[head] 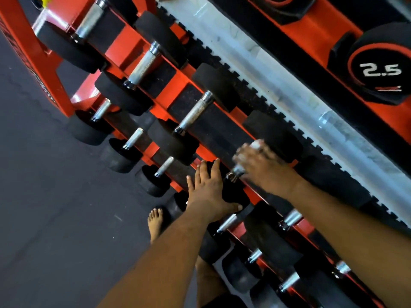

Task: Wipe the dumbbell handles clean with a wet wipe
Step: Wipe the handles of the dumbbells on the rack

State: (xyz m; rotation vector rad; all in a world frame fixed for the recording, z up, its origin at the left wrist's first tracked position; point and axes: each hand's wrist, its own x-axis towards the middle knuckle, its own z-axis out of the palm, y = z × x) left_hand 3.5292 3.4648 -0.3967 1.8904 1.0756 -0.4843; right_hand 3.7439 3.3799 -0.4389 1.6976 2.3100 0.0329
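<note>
Two bare hands work at one black rubber-headed dumbbell with a knurled steel handle [236,172], which lies on the middle tier of a red-orange steel rack [178,85].

Right hand [259,162]: curled round the handle of that dumbbell, motion-blurred, with a crumpled white wet wipe [256,145] bunched under its fingers; a little of the wipe shows white at the knuckles. Only the near end of the handle, by the collar, is in view below the hand.

Left hand [208,192]: fingers straight and laid flat over the near black head [234,194] of the same dumbbell, thumb resting at the head's lower edge.

Same tier, further off: three like dumbbells, their steel handles [193,113] bare, lying side by side across the rails.

Lower tier: a row of smaller dumbbells with short steel handles [133,138], black heads toward the floor.

Upper tier, far right: a black round dumbbell head with a red ring, marked "2.5" in white [381,70].

Behind the rack: a white strip edged by toothed black matting [255,63].

Floor: dark grey rubber [55,196]; one bare foot [155,223] stands on it just beside the rack.
</note>
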